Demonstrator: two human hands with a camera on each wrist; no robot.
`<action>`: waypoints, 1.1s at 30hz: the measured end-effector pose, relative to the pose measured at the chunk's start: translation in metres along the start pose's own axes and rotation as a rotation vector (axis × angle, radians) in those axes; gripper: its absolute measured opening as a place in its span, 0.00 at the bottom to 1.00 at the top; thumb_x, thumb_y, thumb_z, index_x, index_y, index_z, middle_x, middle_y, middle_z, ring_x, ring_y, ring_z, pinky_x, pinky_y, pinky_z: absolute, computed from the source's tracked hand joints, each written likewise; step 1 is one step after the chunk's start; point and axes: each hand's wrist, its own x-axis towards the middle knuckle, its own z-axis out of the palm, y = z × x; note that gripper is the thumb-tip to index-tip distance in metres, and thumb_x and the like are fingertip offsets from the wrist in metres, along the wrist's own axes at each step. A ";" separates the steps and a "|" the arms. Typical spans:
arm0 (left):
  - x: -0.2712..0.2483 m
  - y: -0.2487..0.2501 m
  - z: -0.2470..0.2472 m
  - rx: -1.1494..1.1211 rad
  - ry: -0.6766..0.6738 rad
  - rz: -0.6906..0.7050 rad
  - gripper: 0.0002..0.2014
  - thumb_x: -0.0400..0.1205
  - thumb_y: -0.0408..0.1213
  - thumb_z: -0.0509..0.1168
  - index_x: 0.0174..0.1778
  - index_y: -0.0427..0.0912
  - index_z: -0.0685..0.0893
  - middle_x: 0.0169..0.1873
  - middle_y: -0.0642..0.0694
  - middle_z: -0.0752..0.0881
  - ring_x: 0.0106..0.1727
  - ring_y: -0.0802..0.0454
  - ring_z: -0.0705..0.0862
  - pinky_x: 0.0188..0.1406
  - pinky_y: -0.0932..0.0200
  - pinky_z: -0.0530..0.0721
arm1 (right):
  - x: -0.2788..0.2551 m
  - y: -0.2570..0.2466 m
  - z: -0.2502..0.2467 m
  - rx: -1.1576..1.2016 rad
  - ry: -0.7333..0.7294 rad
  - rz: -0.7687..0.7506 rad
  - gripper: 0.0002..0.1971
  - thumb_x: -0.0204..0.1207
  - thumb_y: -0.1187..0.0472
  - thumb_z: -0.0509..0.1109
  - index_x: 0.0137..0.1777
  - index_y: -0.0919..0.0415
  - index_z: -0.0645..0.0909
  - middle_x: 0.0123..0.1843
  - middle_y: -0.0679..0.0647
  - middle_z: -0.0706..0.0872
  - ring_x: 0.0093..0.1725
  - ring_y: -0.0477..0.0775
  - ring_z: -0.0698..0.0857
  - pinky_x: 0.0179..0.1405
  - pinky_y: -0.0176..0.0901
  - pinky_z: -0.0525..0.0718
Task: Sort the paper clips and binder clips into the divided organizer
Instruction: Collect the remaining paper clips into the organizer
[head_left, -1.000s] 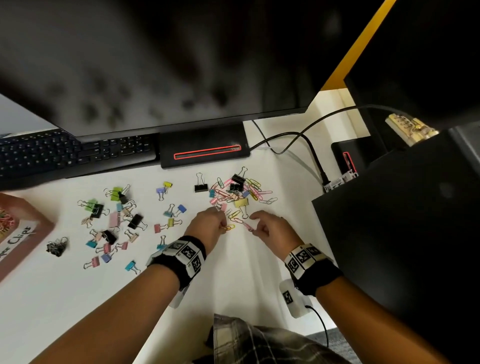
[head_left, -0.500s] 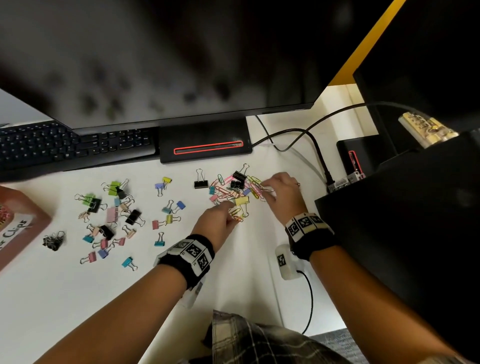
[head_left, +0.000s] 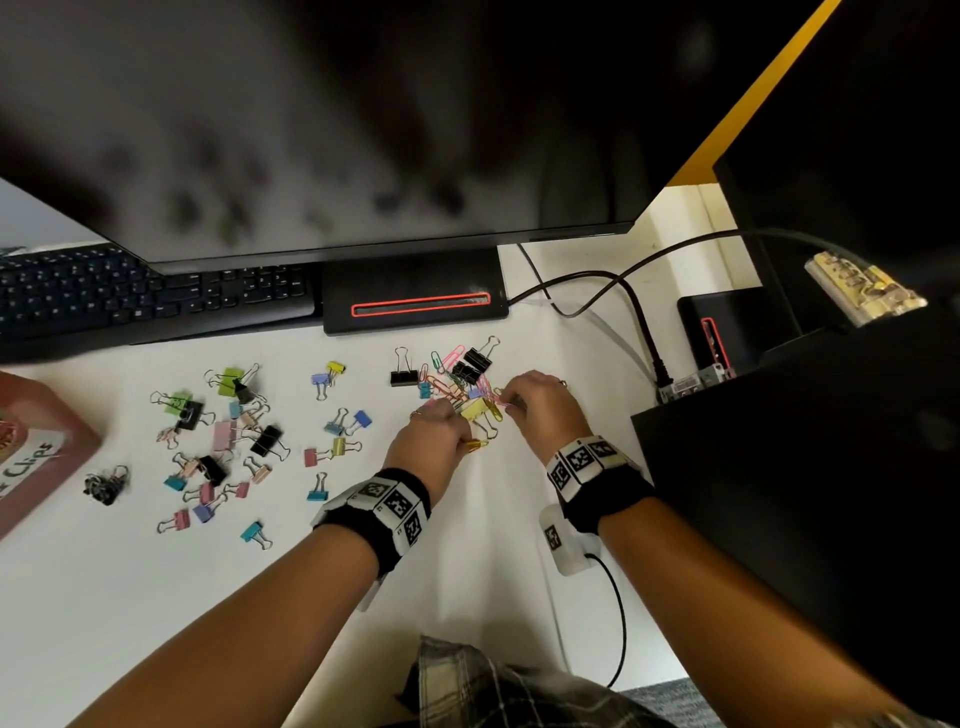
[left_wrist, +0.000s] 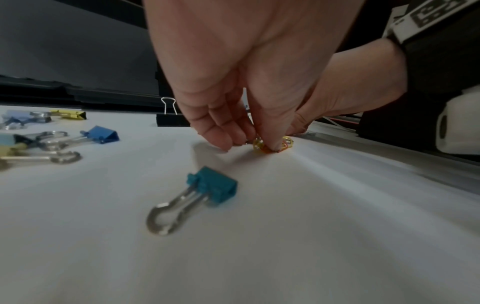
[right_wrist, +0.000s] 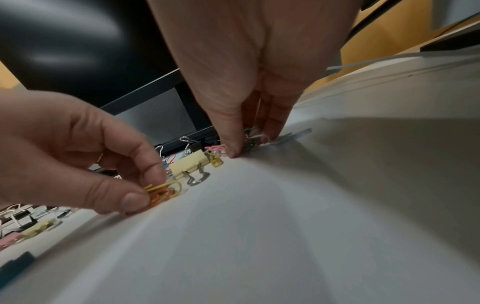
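A tangle of coloured paper clips (head_left: 451, 378) mixed with a few binder clips lies in front of the monitor base. My left hand (head_left: 464, 442) sits at the pile's near edge and pinches yellow and orange paper clips (right_wrist: 162, 193) between thumb and fingers, low on the desk (left_wrist: 272, 145). My right hand (head_left: 511, 406) is at the pile's right side, thumb and fingers pinching pink and green paper clips (right_wrist: 250, 140). A pale yellow binder clip (head_left: 475, 410) lies between the hands. Several binder clips (head_left: 223, 439) are scattered to the left. The reddish organizer (head_left: 78, 449) with a "Clips" label is at the left edge.
A keyboard (head_left: 130, 296), the monitor base (head_left: 415, 291) and a big screen stand behind the clips. Cables (head_left: 639, 317) run at the back right beside a black box (head_left: 779, 467). A teal binder clip (left_wrist: 213, 187) lies just behind my left hand.
My right hand reached from the desk's near side forward into the paper clip pile, then drew slightly left toward my left hand. The left hand stayed at the pile's near edge.
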 end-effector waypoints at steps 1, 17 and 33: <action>-0.001 -0.001 0.000 0.011 -0.009 0.016 0.07 0.81 0.37 0.63 0.50 0.40 0.85 0.50 0.41 0.80 0.54 0.43 0.79 0.51 0.51 0.81 | -0.001 -0.001 0.000 -0.008 0.003 0.013 0.08 0.75 0.69 0.67 0.52 0.64 0.83 0.51 0.60 0.86 0.53 0.60 0.82 0.49 0.46 0.80; -0.023 -0.012 -0.007 -0.083 0.047 0.080 0.07 0.81 0.28 0.60 0.51 0.33 0.82 0.48 0.35 0.82 0.48 0.38 0.81 0.46 0.52 0.79 | -0.017 -0.014 0.002 0.089 0.055 0.113 0.06 0.74 0.66 0.70 0.48 0.64 0.87 0.46 0.63 0.88 0.47 0.62 0.86 0.48 0.47 0.83; -0.189 -0.247 -0.218 -0.222 0.608 -0.564 0.02 0.77 0.35 0.69 0.41 0.41 0.82 0.35 0.47 0.83 0.39 0.56 0.85 0.40 0.64 0.75 | 0.009 -0.341 0.106 0.229 -0.158 -0.516 0.07 0.74 0.65 0.69 0.50 0.60 0.86 0.46 0.59 0.87 0.48 0.60 0.84 0.53 0.52 0.82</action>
